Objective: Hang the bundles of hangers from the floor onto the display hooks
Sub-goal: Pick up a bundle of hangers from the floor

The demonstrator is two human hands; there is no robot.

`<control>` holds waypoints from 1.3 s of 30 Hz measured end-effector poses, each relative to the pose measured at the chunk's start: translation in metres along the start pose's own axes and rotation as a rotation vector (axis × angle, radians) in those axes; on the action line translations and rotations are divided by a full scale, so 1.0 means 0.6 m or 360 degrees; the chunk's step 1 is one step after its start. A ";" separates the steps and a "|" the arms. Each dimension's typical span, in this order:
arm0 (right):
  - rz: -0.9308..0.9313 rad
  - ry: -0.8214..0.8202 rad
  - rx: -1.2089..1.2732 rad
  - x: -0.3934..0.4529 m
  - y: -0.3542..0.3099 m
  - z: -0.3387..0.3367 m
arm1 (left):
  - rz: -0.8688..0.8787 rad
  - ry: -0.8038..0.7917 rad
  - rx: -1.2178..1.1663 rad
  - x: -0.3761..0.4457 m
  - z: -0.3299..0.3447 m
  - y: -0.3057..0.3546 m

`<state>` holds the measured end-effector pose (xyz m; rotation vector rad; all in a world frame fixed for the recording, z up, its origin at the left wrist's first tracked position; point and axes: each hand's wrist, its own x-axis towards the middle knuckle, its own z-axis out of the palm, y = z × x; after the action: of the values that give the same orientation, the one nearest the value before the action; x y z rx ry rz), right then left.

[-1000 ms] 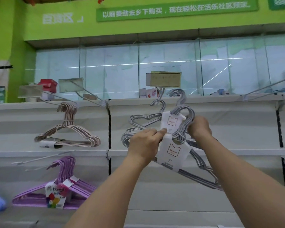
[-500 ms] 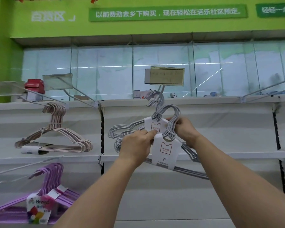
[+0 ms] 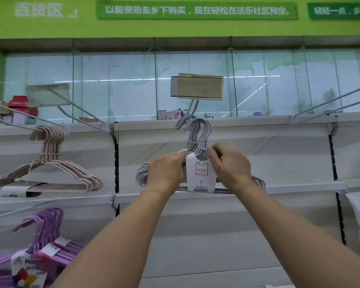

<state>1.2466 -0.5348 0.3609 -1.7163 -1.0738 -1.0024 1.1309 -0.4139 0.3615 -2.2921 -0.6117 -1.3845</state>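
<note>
Left hand pinches the grey bundle at its neck, fingers curled. Right hand pinches the neck from the other side, above the white label. Bundle hangs on the centre hook, hook ends up, long axis level along the shelf.

Both hands hold grey hanger bundle at hook.

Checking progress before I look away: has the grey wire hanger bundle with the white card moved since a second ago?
Yes. The grey wire hanger bundle has swung from tilted to upright, its hooks now under the price-tag holder on the display hook.
</note>
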 end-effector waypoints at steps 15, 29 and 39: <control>0.0144 -0.0033 0.0186 0.046 -0.019 0.019 | -0.0018 0.0287 -0.0288 0.044 -0.016 -0.012; 0.0146 -0.0237 0.0033 0.037 -0.025 0.058 | -0.0356 -0.0135 -0.0294 0.017 0.023 -0.018; 0.0226 -0.0263 -0.0259 0.034 -0.027 0.083 | -0.0602 -0.0269 -0.0385 0.031 0.042 0.006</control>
<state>1.2468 -0.4792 0.3678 -2.0068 -0.9789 -0.8907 1.1588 -0.4004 0.3670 -2.6024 -1.0251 -1.5085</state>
